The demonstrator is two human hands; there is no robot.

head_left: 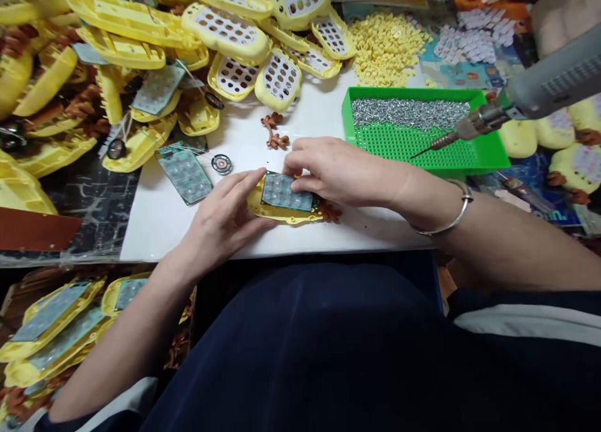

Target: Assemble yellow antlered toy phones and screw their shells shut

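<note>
A yellow plastic shell half [291, 219] lies on the white work surface in front of me, with a circuit board [280, 193] under a clear keypad sheet inside it. My left hand [225, 213] grips the shell's left end between thumb and fingers. From the other side my right hand [335, 169] pinches the board by its upper right part, thumb on the keypad sheet. A brown plastic piece [331, 212] sticks out at the shell's right end. Left of the hands are another keypad board [184, 174] and a small round speaker [221, 163].
A green tray [350, 116] of screws stands behind my right hand, with an electric screwdriver [483, 119] hanging over it. Yellow shells [230, 34] pile up at the back left. Small yellow parts [387, 47] and a brown piece [273, 131] lie beyond the hands.
</note>
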